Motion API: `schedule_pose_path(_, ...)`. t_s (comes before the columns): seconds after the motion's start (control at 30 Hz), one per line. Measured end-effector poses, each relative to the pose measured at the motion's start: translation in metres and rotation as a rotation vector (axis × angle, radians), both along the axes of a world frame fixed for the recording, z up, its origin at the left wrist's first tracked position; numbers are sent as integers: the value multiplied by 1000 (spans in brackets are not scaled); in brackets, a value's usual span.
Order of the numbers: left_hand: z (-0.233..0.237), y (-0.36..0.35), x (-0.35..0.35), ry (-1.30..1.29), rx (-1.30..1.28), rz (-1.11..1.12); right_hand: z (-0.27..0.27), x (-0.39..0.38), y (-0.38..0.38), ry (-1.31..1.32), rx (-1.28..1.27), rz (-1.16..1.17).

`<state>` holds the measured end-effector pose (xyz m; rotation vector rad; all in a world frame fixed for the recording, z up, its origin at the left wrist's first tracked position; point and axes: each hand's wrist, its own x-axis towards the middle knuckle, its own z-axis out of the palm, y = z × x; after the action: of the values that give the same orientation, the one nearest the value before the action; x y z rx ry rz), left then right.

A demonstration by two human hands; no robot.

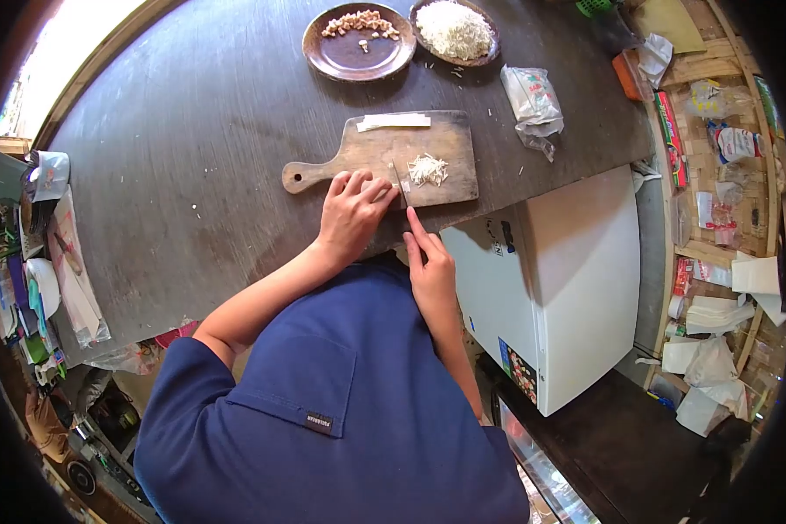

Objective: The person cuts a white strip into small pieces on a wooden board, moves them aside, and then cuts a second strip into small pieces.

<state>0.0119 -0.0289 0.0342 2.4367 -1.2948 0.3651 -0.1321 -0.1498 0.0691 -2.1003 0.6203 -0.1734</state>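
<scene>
On the dark table lies a wooden cutting board (pixel 354 162), its handle pointing left. My left hand (pixel 355 210) rests at the board's near edge with curled fingers pressing down on a small pale piece. My right hand (pixel 430 260) grips a knife (pixel 401 185), index finger stretched along it; the blade stands beside my left fingertips. Just right of the blade is a small pile of thin white strips (pixel 428 170). Longer white slices (pixel 394 120) lie along the board's far edge.
Beyond the board stand a brown plate (pixel 349 65) with small brown pieces and a bowl (pixel 491 54) heaped with white shreds. A plastic bag (pixel 533 100) lies right of the board. A white fridge (pixel 576 271) stands right of me; bags and papers line the left table edge.
</scene>
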Motion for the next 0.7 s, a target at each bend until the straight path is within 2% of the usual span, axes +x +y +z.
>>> schedule_pose_path(0.07, -4, -1, 1, 36, -65, -5, 1, -5, 0, 24, -55, 21)
schedule_pose_path(0.2, -5, -1, -1, 27, -34, 6, 2, -26, 3, -8, -56, 19)
schedule_pose_path(0.47, -4, -1, -2, 32, -43, 12, 6, 5, -3, 12, -27, 24)
schedule_pose_path(0.7, -6, 0, 0, 48, -74, -15, 5, -22, 3, 20, -66, 30)
